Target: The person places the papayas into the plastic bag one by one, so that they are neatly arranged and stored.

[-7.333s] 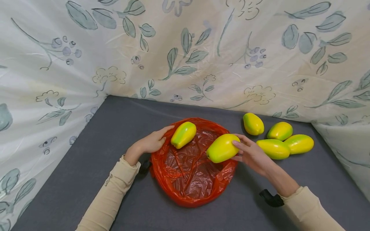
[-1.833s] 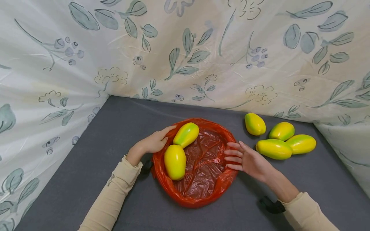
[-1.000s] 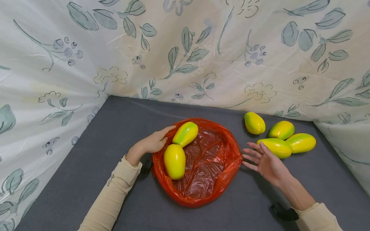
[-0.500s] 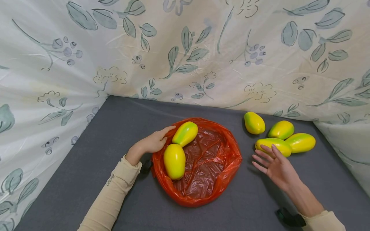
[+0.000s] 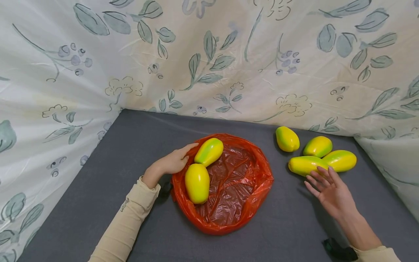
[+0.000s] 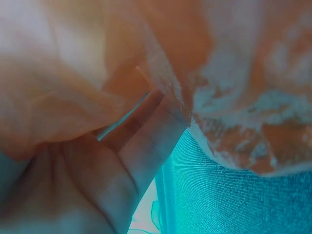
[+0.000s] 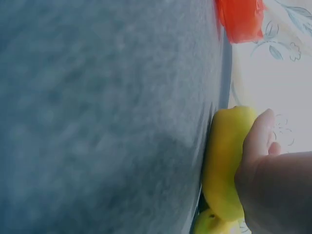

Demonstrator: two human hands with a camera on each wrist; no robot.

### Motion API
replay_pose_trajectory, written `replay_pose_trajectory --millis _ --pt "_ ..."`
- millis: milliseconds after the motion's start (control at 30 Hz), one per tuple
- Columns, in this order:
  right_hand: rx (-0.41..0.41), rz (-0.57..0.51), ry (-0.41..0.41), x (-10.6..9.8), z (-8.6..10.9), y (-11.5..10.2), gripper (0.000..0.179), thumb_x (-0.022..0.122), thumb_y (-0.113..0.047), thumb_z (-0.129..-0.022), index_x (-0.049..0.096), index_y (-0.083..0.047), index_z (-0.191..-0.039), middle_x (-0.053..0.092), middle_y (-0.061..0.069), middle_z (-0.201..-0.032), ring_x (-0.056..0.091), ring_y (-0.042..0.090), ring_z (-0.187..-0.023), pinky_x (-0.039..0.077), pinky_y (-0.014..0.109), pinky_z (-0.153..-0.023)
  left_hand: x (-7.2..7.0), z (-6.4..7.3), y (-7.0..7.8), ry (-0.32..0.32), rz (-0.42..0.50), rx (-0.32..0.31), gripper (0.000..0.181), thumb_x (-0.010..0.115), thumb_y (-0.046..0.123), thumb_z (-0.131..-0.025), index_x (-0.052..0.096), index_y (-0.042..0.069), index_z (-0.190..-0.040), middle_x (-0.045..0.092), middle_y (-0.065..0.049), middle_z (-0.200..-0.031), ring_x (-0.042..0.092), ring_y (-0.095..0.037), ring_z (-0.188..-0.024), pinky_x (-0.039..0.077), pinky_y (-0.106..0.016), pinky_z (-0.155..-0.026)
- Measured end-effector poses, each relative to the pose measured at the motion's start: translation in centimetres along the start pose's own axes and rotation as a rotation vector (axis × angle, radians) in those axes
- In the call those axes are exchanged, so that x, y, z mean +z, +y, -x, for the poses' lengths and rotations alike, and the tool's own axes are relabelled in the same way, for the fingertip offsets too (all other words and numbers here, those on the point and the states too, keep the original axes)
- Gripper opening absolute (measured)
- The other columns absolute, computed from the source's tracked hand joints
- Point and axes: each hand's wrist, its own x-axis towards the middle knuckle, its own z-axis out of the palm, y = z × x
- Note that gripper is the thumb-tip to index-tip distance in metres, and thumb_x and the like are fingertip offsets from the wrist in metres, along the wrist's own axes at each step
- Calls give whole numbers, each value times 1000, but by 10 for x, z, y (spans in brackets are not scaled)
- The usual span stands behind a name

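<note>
Left grip: at the near rim of a crinkled red plastic bag; most fingers hidden, cannot tell whether it pinches or rests. Probably there to steady the rim.
Bag mouth: spread round between the grips, presumably for access from above.
In bag: glossy yellow oval fruit and green-streaked yellow fruit, end to end, just beside left grip.
Right grip: fingers apart, holding nothing.
At right fingertips: long yellow papaya-like fruit, on its side on dark grey worktop; contact unclear.
Past right grip: three more yellow-green fruits, clustered, well apart from left grip.
</note>
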Motion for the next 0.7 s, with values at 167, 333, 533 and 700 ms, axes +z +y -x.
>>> replay_pose_trajectory --millis 167,333,533,700 --pt "-80 -17 96 -9 4 -3 25 45 -28 -101 58 -11 -115 59 9 -101 59 25 -97 52 41 -80 0 -1 0 -1 1 -5 54 39 2 -99 24 6 -151 27 -19 -151 32 -33 -133 25 -48 -108" --pt "-149 48 282 -17 5 -6 27 55 -32 -96 56 -16 -117 55 4 -103 53 19 -95 52 34 -75 0 0 1 -2 -4 0 54 39 2 -99 23 6 -151 27 -19 -151 33 -34 -133 25 -49 -108" --pt "-172 67 464 -22 2 -12 34 64 -36 -89 56 -19 -117 49 -1 -108 48 15 -96 50 31 -71 1 -1 0 -3 -7 0 55 39 2 -99 23 6 -151 27 -19 -151 33 -34 -132 25 -49 -108" --pt "-148 79 551 -27 -3 -18 33 68 -37 -86 59 -21 -113 48 -2 -107 46 16 -98 51 34 -66 1 0 0 -2 -7 3 54 39 1 -99 23 5 -151 27 -20 -151 33 -35 -132 26 -50 -107"
